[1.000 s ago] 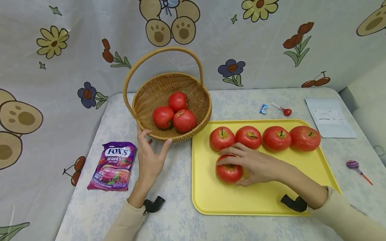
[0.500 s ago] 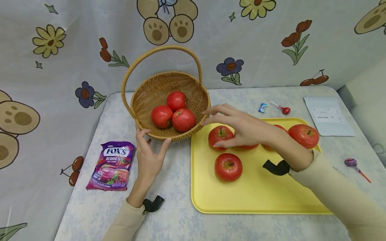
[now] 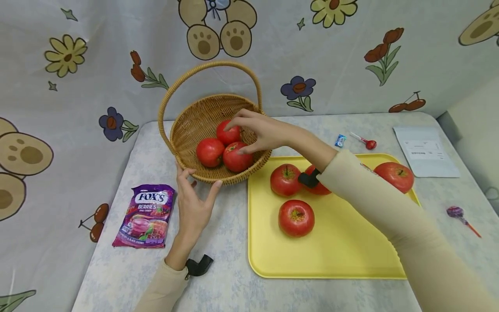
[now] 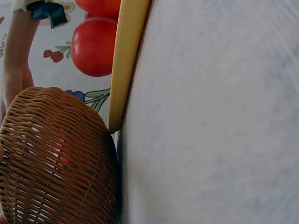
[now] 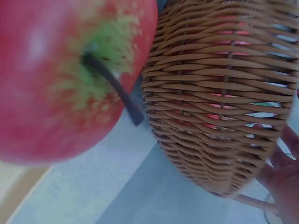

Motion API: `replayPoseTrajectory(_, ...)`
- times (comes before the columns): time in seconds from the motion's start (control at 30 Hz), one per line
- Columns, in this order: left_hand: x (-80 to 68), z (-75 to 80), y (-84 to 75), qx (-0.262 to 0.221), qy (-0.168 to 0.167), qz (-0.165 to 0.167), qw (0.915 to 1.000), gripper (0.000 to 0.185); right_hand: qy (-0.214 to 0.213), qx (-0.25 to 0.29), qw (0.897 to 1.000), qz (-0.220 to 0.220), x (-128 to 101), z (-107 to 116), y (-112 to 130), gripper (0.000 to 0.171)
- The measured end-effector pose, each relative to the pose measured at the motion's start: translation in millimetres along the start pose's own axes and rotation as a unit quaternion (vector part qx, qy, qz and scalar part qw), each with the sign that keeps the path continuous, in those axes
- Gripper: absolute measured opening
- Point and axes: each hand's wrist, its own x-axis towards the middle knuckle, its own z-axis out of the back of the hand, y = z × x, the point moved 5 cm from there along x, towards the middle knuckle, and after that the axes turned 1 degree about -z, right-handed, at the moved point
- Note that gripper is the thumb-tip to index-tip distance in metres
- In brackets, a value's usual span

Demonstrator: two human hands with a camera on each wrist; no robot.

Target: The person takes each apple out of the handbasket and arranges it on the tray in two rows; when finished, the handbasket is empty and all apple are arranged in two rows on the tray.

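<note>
The wicker basket [image 3: 202,104] holds three red apples, one at the left [image 3: 209,152], one at the back [image 3: 229,132] and one at the front right [image 3: 236,158]. My left hand [image 3: 192,208] grips the basket's near left rim, thumb in front. Reaching over the right rim, my right hand [image 3: 263,130] has its fingers spread above the back and right apples; whether they touch cannot be made out. Nothing is gripped in it. In the left wrist view the basket's woven side [image 4: 56,158] shows red through its gaps.
On the yellow tray [image 3: 331,242] sit more apples, one alone [image 3: 296,218] in front of a row partly hidden by my right sleeve. A purple candy bag [image 3: 147,216] lies at left. Lollipops [image 3: 370,144], a small blue candy [image 3: 340,141] and a silvery pouch [image 3: 426,151] lie at right.
My right hand has left the lone apple on the tray, which stays there, and moved up and left into the basket's opening. The left hand and basket keep their place.
</note>
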Motion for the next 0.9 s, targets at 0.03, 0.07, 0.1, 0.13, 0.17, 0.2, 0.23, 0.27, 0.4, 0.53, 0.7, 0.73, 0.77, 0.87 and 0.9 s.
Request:
replayPoseTrajectory(0.03, 0.0, -0.3, 0.3, 0.000, 0.001, 0.000, 1.0000, 0.067, 0.004, -0.002, 1.000, -0.004, 5, -1, -4, 0.055)
replayPoseTrajectory(0.07, -0.1, -0.5, 0.8, 0.001, 0.002, -0.001, 1.0000, 0.067, 0.008, -0.004, 1.000, -0.009, 10, -3, -8, 0.056)
replayPoseTrajectory(0.1, -0.1, -0.8, 1.3, 0.001, 0.002, 0.000, 1.0000, 0.067, 0.012, -0.004, 1.000, -0.015, 15, -3, -12, 0.056)
replayPoseTrajectory(0.13, -0.1, -0.9, 1.6, 0.002, 0.002, -0.001, 1.0000, 0.067, 0.016, -0.009, 1.000, -0.020, 19, -4, -15, 0.057)
replayPoseTrajectory(0.17, 0.0, -1.0, 1.9, 0.002, 0.002, -0.001, 1.0000, 0.066, 0.020, -0.015, 0.999, -0.027, 23, -5, -19, 0.058)
replayPoseTrajectory(0.2, 0.1, -1.0, 2.1, 0.002, 0.002, -0.002, 1.0000, 0.066, 0.022, -0.021, 0.999, -0.033, 28, -5, -22, 0.058)
replayPoseTrajectory(0.23, 0.2, -0.9, 2.2, 0.003, 0.001, -0.003, 1.0000, 0.067, 0.025, -0.026, 0.999, -0.039, 32, -6, -25, 0.058)
replayPoseTrajectory(0.27, 0.3, -0.7, 2.0, 0.003, 0.000, -0.003, 1.0000, 0.067, 0.029, -0.027, 0.998, -0.046, 35, -6, -28, 0.058)
replayPoseTrajectory(0.4, 0.0, -0.8, 1.4, 0.001, -0.002, -0.002, 1.0000, 0.066, 0.045, -0.031, 0.996, -0.071, 47, -8, -40, 0.057)
replayPoseTrajectory(0.53, 0.0, -1.3, 1.3, 0.000, 0.000, 0.001, 1.0000, 0.066, 0.066, -0.032, 0.993, -0.092, 54, -11, -49, 0.056)
replayPoseTrajectory(0.7, 0.6, -2.3, 0.3, 0.003, 0.004, -0.003, 1.0000, 0.067, 0.078, -0.038, 0.991, -0.105, 59, -14, -56, 0.056)
replayPoseTrajectory(0.73, 0.8, -2.2, 0.2, 0.003, 0.004, -0.003, 1.0000, 0.067, 0.081, -0.037, 0.990, -0.106, 60, -15, -57, 0.056)
replayPoseTrajectory(0.77, 0.8, -2.0, 0.3, 0.003, 0.004, -0.004, 1.0000, 0.067, 0.085, -0.037, 0.990, -0.105, 61, -16, -57, 0.055)
replayPoseTrajectory(0.87, 0.7, -1.3, 0.4, 0.003, 0.004, -0.005, 1.0000, 0.067, 0.099, -0.034, 0.989, -0.101, 65, -22, -59, 0.052)
replayPoseTrajectory(0.9, 0.7, -0.9, 0.7, 0.003, 0.004, -0.004, 1.0000, 0.067, 0.102, -0.034, 0.989, -0.099, 66, -23, -59, 0.052)
